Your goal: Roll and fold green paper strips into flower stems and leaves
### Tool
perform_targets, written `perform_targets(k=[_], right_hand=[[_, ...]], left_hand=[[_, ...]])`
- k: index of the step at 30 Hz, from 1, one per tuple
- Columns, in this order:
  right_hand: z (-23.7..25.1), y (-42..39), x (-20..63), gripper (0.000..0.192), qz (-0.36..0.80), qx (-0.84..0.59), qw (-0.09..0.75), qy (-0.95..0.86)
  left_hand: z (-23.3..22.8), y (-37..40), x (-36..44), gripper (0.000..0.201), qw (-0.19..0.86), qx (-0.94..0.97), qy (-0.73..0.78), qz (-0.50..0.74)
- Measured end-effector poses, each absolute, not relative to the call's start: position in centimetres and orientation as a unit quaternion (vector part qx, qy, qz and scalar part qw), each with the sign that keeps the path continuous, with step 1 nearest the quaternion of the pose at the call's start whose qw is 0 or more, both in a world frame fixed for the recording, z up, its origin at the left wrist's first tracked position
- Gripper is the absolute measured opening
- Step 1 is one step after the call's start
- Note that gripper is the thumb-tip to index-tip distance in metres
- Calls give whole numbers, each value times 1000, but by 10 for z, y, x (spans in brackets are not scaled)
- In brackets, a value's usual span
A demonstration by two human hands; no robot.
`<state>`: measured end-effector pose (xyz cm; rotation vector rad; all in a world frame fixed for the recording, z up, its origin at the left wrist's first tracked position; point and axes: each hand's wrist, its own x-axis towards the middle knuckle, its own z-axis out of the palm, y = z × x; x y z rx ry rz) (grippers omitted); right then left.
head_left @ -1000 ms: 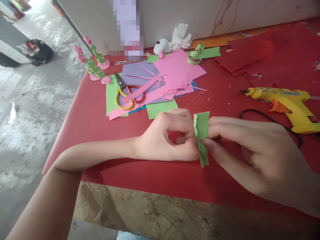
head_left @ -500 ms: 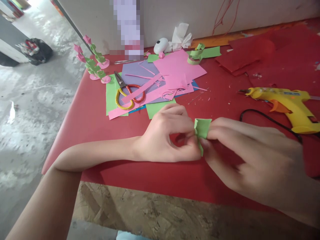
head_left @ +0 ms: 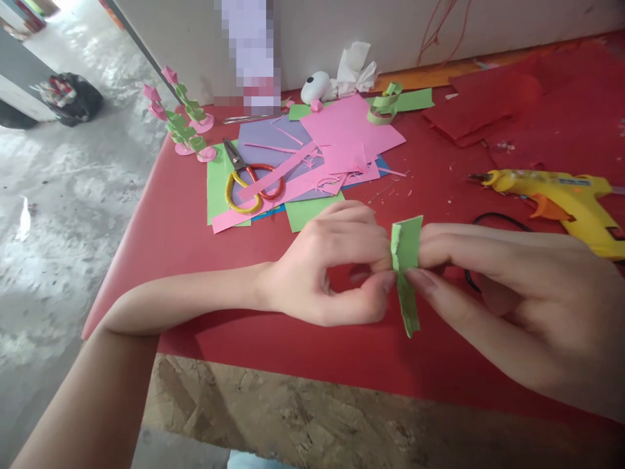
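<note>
The left hand (head_left: 317, 273) and the right hand (head_left: 512, 293) met above the near part of the red table (head_left: 161, 221). Between them stood a green paper strip (head_left: 406, 260), upright, its lower end hanging free below the fingers. Each grip was clamped on the strip: thumb and forefinger of the left hand pinched it from one side, thumb and forefinger of the right hand from the other.

Beyond the hands lay a pile of coloured paper sheets (head_left: 342, 137), pink, purple and green. Scissors (head_left: 247, 182) with red and yellow handles rested on the pile, partly covered by a pink paper strip (head_left: 278, 172). A yellow glue gun (head_left: 561, 198) lay on the table to the right, its nozzle pointing left. Its black cord (head_left: 498, 218) ran behind the right hand, which hid part of it. Pink and green paper flowers (head_left: 183, 124) stood at the far left corner. A curled green strip (head_left: 383, 107), a small white object (head_left: 315, 88) and crumpled white tissue (head_left: 354, 68) lay near the wall. Red paper sheets (head_left: 483, 104) lay at the far right.
</note>
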<state>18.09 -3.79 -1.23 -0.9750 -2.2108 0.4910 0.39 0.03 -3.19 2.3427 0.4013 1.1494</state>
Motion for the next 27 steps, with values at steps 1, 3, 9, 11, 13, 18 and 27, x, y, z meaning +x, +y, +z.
perform_targets(k=[1, 3, 9, 11, 13, 18, 27], right_hand=[[-12, -37, 181, 22, 197, -366, 336, -846], [-11, -35, 182, 23, 208, -361, 333, -846], [-10, -35, 178, 20, 173, -351, 312, -866], [-13, -37, 176, 20, 138, -349, 307, -875], [-17, -40, 175, 22, 66, -339, 324, -881], [-27, -45, 172, 18, -116, -350, 309, -877], [-22, -41, 177, 20, -16, -362, 316, -877]], left_hand=[[-32, 0, 4, 21, 254, 858, 144, 423], [-31, 0, 5, 22, 270, 853, 142, 423], [-36, -3, 7, 28, 306, 830, 156, 439], [-38, -4, 8, 28, 291, 825, 175, 452], [-39, -6, 8, 27, 273, 825, 195, 454], [-42, -7, 8, 24, 236, 831, 224, 452], [-39, -2, 6, 23, 215, 854, 210, 425]])
